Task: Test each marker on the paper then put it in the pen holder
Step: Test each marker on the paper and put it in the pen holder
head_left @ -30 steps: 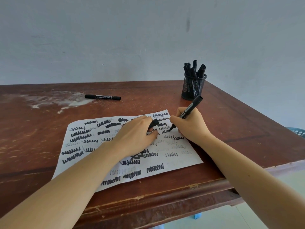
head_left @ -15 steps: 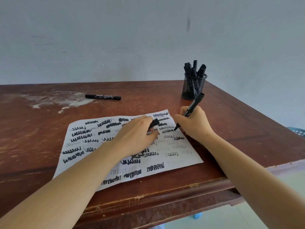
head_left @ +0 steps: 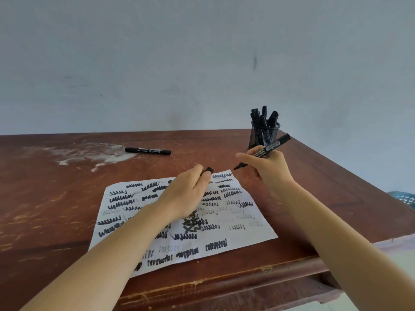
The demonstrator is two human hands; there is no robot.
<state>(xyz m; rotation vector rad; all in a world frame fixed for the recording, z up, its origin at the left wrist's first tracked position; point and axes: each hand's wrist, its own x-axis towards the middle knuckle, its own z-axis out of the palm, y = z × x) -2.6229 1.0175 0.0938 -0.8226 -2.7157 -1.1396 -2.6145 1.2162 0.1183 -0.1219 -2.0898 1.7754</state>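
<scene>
Right hand (head_left: 269,169) grips uncapped marker (head_left: 267,149), tip off the paper (head_left: 247,225). Left hand (head_left: 184,194) pinches cap (head_left: 208,170). Pen holder (head_left: 265,135) just behind marker. Spare marker (head_left: 147,151) lies on desk (head_left: 45,209).

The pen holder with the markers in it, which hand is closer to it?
Right. The right hand, holding the uncapped marker, is just in front of the pen holder. The left hand, pinching the cap, is farther left, over the paper.
</scene>
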